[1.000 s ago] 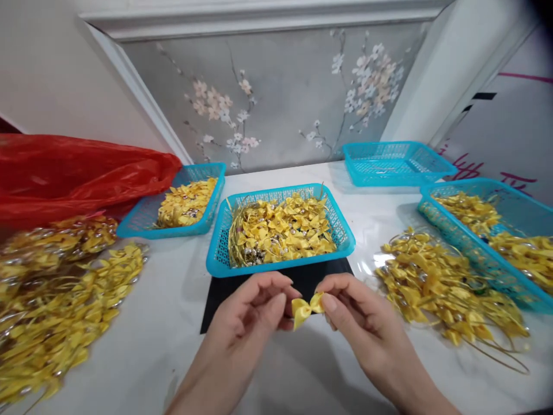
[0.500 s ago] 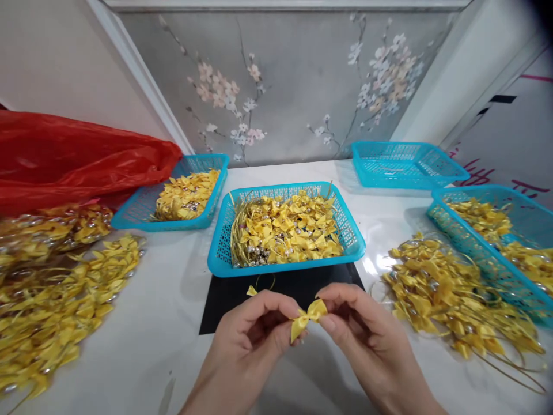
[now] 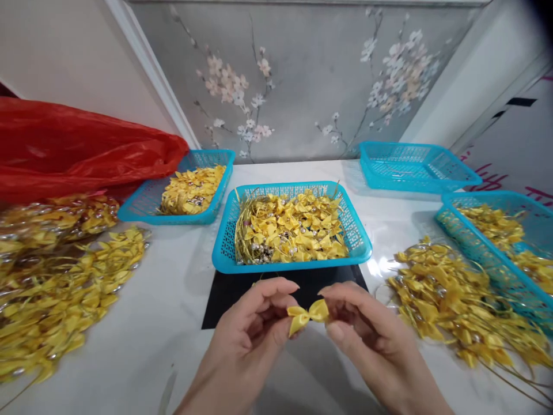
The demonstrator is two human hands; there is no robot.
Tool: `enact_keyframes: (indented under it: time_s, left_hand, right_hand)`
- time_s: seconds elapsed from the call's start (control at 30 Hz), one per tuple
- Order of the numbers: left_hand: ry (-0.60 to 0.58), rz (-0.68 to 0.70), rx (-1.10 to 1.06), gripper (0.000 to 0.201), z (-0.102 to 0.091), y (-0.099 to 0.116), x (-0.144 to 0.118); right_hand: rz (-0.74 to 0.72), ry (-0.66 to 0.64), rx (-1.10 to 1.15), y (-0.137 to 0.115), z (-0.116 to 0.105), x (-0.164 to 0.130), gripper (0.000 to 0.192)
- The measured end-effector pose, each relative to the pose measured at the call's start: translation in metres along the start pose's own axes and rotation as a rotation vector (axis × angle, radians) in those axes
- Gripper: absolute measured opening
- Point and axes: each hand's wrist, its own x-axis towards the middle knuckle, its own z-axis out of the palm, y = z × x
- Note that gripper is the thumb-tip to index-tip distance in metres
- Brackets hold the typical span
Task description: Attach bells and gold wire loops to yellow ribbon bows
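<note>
Close to the person, the left hand (image 3: pixel 248 337) and the right hand (image 3: pixel 367 340) are pinching a small yellow ribbon bow (image 3: pixel 307 315) between their fingertips, holding it above the white table (image 3: pixel 173 323). Just beyond it a black mat (image 3: pixel 228 297) is lying under the middle blue basket (image 3: pixel 224 253), which is holding more bows. Loose heaps are lying at both sides, and a red plastic bag (image 3: pixel 78 150) is sitting far left.
</note>
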Motion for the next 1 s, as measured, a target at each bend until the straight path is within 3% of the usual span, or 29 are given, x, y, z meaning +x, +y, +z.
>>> enact_keyframes:
  time_s: [0.23, 0.43, 0.53, 0.7, 0.9, 1.0]
  left_hand:
    - [-0.038, 0.027, 0.0, 0.019, 0.006, 0.002, -0.004]
    - [0.076, 0.047, -0.193, 0.012, 0.012, 0.005, -0.007]
    - [0.04, 0.048, -0.167, 0.004, 0.011, 0.002, -0.008]
    - [-0.002, 0.031, -0.071, 0.01, 0.011, -0.002, -0.011]
    - [-0.091, -0.059, -0.379, 0.023, 0.007, -0.004, -0.013]
    - [-0.188, -0.077, -0.396, 0.022, 0.0, -0.004, -0.01]
  right_hand:
    - [0.024, -0.074, -0.058, -0.003, -0.002, 0.003, 0.011]
    - [0.052, -0.022, -0.079, -0.001, -0.001, 0.002, 0.006]
    - [0.048, -0.019, -0.088, 0.0, 0.0, 0.0, 0.005]
    - [0.033, -0.044, -0.099, -0.001, 0.003, -0.001, 0.007]
    - [-0.008, -0.133, -0.107, -0.006, 0.0, 0.002, 0.012]
    - [0.032, -0.165, -0.069, -0.011, -0.001, 0.002, 0.014]
